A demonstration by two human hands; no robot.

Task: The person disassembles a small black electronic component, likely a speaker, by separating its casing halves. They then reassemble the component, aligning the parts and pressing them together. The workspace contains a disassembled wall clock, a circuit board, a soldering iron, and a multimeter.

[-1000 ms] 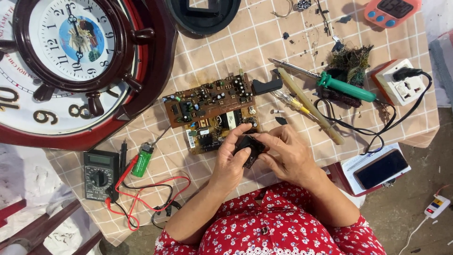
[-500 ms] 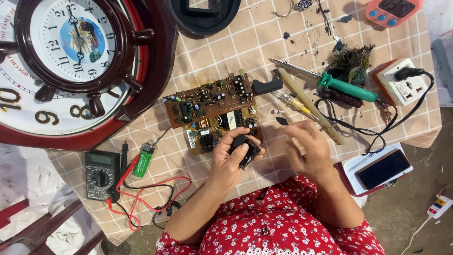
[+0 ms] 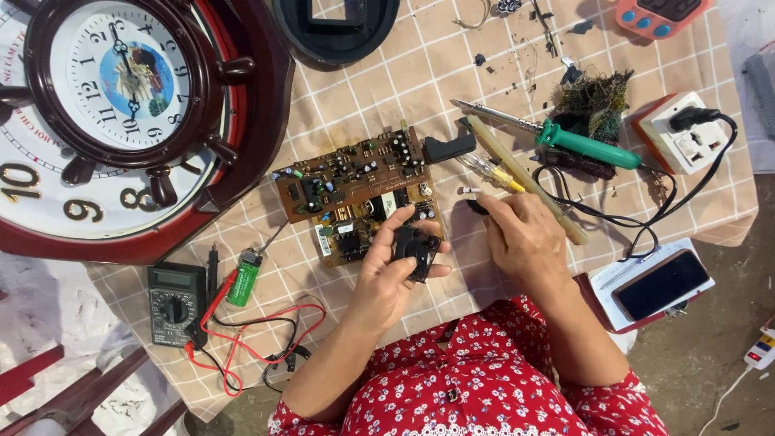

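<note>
Surface point(image 3: 355, 97): covered in a tan checked cloth, crowded. Our left hand point(image 3: 395, 270) has its grip clamped on a small black part point(image 3: 416, 250), held at the near edge of the brown circuit board point(image 3: 355, 190). Our right hand point(image 3: 521, 238) rests just beside it, fingers loosely curled, holding nothing we can make out, touching a pale stick point(image 3: 525, 179). A green-handled soldering iron point(image 3: 585, 145) lies further off. Left: large wall clock point(image 3: 121, 105), multimeter point(image 3: 173, 303) with red leads, green lighter point(image 3: 244, 278). Right: white power socket point(image 3: 686, 137), phone point(image 3: 660, 282). Bare ground below the surface's edge.
</note>
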